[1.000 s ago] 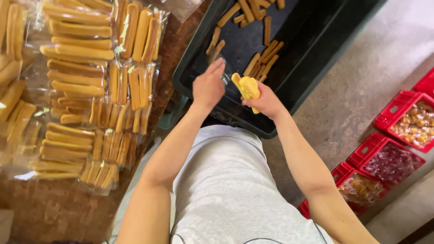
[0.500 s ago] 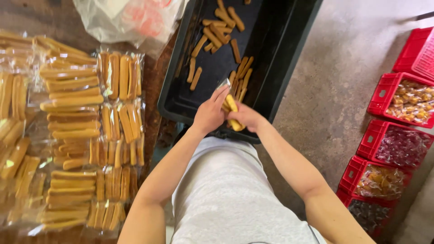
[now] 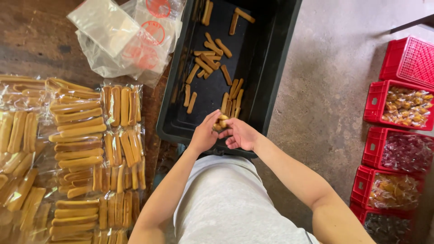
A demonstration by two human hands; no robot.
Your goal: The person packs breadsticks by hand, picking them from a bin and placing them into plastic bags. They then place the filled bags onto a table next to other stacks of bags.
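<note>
Fingertips of both hands meet on a small bundle of biscuit sticks (image 3: 221, 122) — short, golden-brown, rounded at the ends — held end-on over the near edge of the black plastic crate (image 3: 271, 72). The left hand (image 3: 204, 134) pinches the bundle from its side with thumb and fingers closed on it; the right hand (image 3: 240, 134) cups it from the other side, fingers curled against the sticks. Just beyond, loose biscuit sticks (image 3: 212, 58) lie scattered on the crate's smooth dark floor. To the left, on a worn brown table (image 3: 31, 40), sit rows of packed biscuit bags (image 3: 86, 135) — glossy and clear — with a crumpled heap of empty plastic bags (image 3: 126, 40) above them. On the grey concrete floor at right stand red plastic crates (image 3: 400, 104) holding wrapped goods.
</note>
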